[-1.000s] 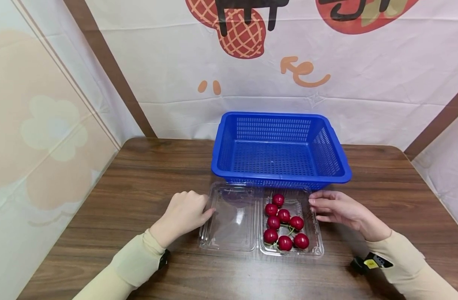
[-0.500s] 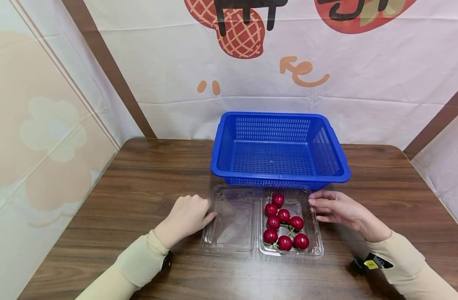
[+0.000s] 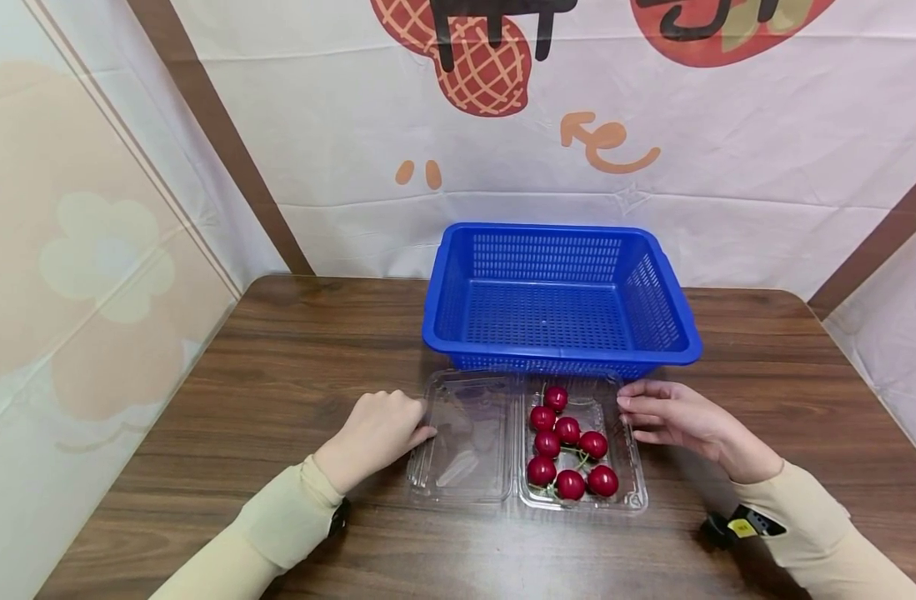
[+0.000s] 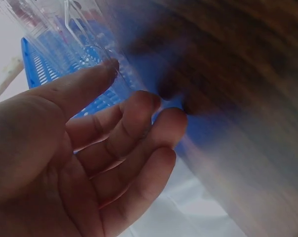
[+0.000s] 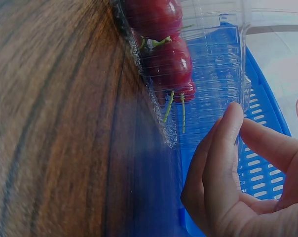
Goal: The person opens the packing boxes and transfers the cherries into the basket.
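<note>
A clear plastic clamshell box (image 3: 638, 493) lies spread on the table, its tray half on the right and its lid (image 3: 468, 446) on the left. Several dark red cherries (image 3: 570, 485) with green stems rest in the tray. My left hand (image 3: 377, 432) holds the lid's outer edge, with the thumb on top and the other fingers curled below, as the left wrist view shows. On the opposite side my right hand (image 3: 678, 421) pinches the tray's right rim between thumb and fingers. In the right wrist view the tray wall (image 5: 213, 74) stands beside the fingertips.
A blue perforated basket (image 3: 563, 357) stands right behind the box, with nothing seen inside it. The brown wooden table (image 3: 300, 350) ends at a printed white cloth (image 3: 337, 125) hanging behind.
My left hand has shifted slightly to the right, and the lid's outer edge has moved inward with it, rising a little. The right hand, tray and cherries have stayed in place.
</note>
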Demonstrator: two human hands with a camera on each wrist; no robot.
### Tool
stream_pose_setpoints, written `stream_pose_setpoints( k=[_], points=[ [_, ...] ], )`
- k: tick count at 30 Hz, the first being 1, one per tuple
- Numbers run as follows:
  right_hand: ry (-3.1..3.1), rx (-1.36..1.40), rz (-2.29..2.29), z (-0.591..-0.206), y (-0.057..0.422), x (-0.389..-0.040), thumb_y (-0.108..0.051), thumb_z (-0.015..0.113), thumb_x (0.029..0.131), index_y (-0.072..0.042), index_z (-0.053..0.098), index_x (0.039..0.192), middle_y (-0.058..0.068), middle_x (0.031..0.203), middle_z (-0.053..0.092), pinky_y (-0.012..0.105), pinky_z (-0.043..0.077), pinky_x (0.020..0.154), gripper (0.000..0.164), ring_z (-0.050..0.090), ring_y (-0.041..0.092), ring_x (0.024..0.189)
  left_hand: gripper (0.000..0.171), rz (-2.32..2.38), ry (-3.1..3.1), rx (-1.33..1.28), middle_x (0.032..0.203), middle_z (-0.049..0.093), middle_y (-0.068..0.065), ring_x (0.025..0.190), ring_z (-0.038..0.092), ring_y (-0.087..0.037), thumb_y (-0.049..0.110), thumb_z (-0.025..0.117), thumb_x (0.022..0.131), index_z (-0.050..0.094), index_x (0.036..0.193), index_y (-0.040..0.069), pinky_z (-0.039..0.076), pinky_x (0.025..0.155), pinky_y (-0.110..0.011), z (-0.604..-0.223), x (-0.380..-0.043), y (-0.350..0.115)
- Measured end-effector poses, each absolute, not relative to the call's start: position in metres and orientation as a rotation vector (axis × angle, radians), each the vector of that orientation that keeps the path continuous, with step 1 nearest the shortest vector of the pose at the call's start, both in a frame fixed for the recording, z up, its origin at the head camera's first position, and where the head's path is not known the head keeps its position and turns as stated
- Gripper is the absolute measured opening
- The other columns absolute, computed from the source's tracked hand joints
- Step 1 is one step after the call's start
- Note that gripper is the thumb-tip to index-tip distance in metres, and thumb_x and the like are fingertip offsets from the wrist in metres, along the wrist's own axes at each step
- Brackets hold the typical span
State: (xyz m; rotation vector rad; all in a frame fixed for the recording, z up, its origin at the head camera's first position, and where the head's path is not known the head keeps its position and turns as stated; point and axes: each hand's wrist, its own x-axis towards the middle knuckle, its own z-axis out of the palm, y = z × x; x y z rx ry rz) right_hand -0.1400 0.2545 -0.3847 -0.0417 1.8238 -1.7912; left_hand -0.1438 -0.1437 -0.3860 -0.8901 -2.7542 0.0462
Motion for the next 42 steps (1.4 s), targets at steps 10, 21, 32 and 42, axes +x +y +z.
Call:
stream_pose_setpoints(
  k=[10,21,32,42],
  points=[
    [1.835,-0.040,-1.791,-0.385,0.255,-0.139,-0.016,0.053,0.092,-0.003,0.048,0.110,-0.006,0.092,0.064,0.026,0.054,0.075,0.023,0.061,0.009,0.088,0.036,0.016,-2.759,-0.862,0.052,0.058,-0.007,0.042,0.051,-0.026,0.039,0.068,0.076,0.053,0.057,0.014,0.040,0.033,-0.041,-0.386,-0.146,-0.141],
    [2.116,-0.029,-1.679,-0.380,0.257,-0.128,-0.024,0.055,0.091,0.013,0.038,0.127,-0.002,0.099,0.065,0.030,0.054,0.077,0.055,0.062,0.013,0.092,0.015,-0.184,-2.539,-0.981,0.069,0.055,0.001,0.062,0.055,-0.018,0.027,0.064,0.081,0.061,0.076,0.014,0.048,0.043,-0.036,-0.376,-0.142,-0.119],
    [2.325,-0.046,-1.622,-0.374,0.257,-0.115,-0.025,0.054,0.092,0.012,0.042,0.124,0.006,0.101,0.065,0.032,0.054,0.074,0.051,0.063,0.018,0.089,0.018,-0.304,-2.446,-1.230,0.093,0.063,0.002,0.088,0.053,-0.016,0.026,0.060,0.084,0.069,0.094,0.014,0.047,0.073,-0.034,-0.367,-0.139,-0.095],
    [2.441,-0.038,-1.544,-0.365,0.254,-0.105,-0.031,0.055,0.091,0.008,0.050,0.118,0.015,0.101,0.066,0.035,0.055,0.069,0.048,0.063,0.022,0.085,0.027,-0.318,-2.439,-1.361,0.109,0.065,0.001,0.102,0.055,-0.015,0.026,0.058,0.086,0.068,0.107,0.014,0.047,0.084,-0.034,-0.368,-0.138,-0.079]
  ],
)
